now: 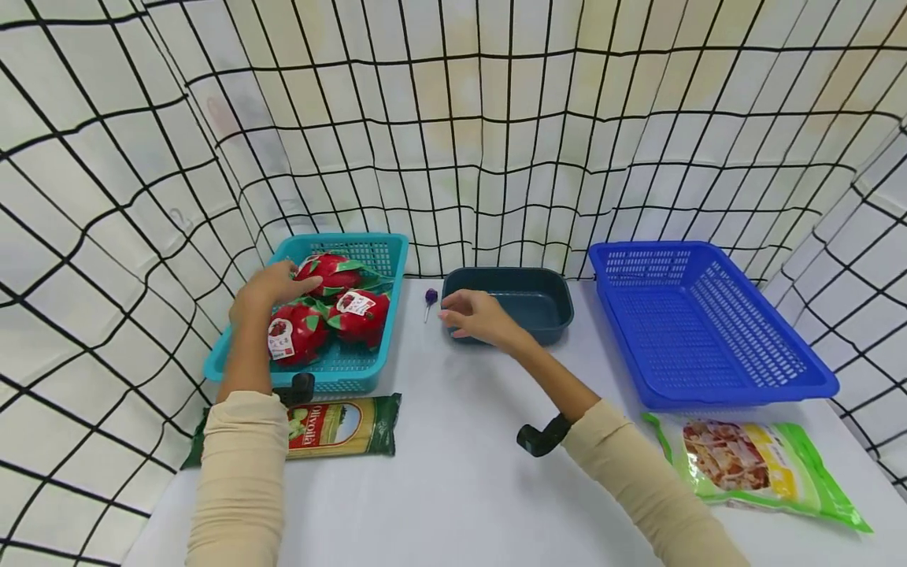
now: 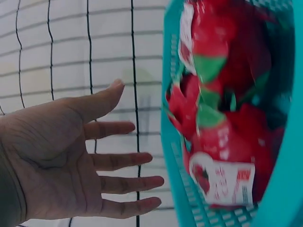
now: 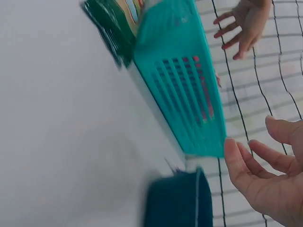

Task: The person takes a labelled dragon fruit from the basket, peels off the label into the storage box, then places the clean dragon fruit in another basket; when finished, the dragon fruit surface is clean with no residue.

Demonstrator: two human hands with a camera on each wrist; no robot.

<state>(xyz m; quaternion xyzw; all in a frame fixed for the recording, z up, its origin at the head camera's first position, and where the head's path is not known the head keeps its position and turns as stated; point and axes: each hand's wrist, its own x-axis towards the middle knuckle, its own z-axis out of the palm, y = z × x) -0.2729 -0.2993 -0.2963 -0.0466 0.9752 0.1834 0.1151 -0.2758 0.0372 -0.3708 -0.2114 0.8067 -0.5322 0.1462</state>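
Over the left part of a turquoise basket [image 1: 347,384] is my left hand [image 1: 264,293]. Inside lie red dragon fruits [image 1: 363,316] with green-tipped scales, some with white labels. In the left wrist view the left palm [image 2: 52,165] faces the camera, fingers spread and holding nothing, apart from the fruits. My right hand [image 1: 483,319] hovers over the left end of a dark teal tub [image 1: 534,305]. Its fingers are loosely bent, with nothing between them in the right wrist view. A purple lollipop [image 1: 431,296] lies on the white table between basket and tub.
A blue basket [image 1: 737,392] stands at the right. Before it lies a green-edged plastic food bag [image 1: 751,465]. A spaghetti packet [image 1: 347,429] lies in front of the turquoise basket, partly under the left forearm. Black wire mesh [image 1: 496,165] encloses the back and sides.
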